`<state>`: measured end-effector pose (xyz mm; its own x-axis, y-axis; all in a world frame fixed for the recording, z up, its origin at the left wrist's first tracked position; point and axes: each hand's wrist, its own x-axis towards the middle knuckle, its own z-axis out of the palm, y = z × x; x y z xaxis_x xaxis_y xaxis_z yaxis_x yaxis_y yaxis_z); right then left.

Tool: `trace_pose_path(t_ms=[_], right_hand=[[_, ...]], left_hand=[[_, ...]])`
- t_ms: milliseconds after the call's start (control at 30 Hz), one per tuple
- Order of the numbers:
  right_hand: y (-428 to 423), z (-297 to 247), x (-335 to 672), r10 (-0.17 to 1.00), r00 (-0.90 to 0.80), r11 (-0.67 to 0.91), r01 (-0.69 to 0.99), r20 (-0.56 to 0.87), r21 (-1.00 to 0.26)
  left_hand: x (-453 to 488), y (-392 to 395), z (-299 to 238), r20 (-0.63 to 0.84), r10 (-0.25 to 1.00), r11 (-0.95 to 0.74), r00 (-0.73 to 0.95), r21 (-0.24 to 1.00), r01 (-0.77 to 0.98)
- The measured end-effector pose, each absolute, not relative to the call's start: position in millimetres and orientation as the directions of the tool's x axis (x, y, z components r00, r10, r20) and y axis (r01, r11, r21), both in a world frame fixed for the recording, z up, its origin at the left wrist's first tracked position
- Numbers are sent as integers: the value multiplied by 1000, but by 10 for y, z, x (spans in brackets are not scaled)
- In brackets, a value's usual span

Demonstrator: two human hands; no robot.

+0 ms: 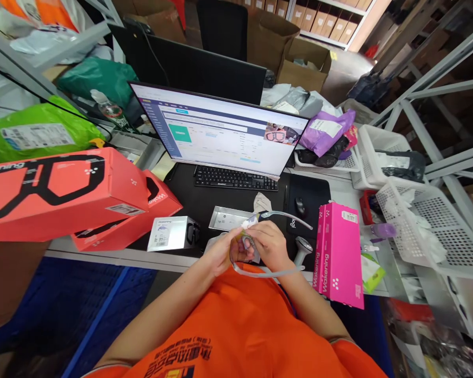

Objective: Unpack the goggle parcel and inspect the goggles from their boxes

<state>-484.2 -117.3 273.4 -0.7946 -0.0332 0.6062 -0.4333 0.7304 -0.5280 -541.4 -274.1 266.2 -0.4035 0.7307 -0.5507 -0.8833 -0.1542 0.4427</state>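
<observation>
Both hands hold a pair of glasses point(256, 272) with pale, see-through temples close to my chest. My left hand point(222, 253) grips the front of the frame, its fingers curled around it. My right hand point(271, 242) pinches near the middle of the glasses; its fingertips are partly hidden. One temple points away over the desk, the other lies nearer my shirt. Just beyond the hands is an open silver box point(225, 218), and beside it a crumpled grey-beige cloth or paper point(262, 202). A white Wakening box point(173, 233) stands to the left.
Large coral boxes point(63, 194) are stacked at the left. A monitor point(220, 131) and keyboard point(236, 178) stand ahead. To the right are a mouse point(300, 206), a barcode scanner point(302, 251), a pink Wakening box point(339, 257) and white baskets point(437, 231).
</observation>
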Motion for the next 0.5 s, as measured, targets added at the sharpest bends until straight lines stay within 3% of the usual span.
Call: trace_pose_path(t_ms=[67, 167, 267, 500], right_hand=[[-1170, 2749, -4828, -6, -792, 778, -387, 610, -494], [-1170, 2760, -4826, 144, -767, 854, -222, 626, -470], [-1193, 2754, -4852, 200, -789, 825, -184, 581, -534], [-1111, 2787, -4865, -184, -838, 610, -507, 513, -609]], left_hand=[[-5396, -2742, 2662, -548, 740, -144, -390, 438, -888], [-5381, -2730, 2682, -550, 760, -115, -347, 411, -904], [-5388, -2723, 2693, -564, 753, -102, -338, 407, -908], [-5344, -2693, 2698, -614, 702, -176, -361, 342, -923]])
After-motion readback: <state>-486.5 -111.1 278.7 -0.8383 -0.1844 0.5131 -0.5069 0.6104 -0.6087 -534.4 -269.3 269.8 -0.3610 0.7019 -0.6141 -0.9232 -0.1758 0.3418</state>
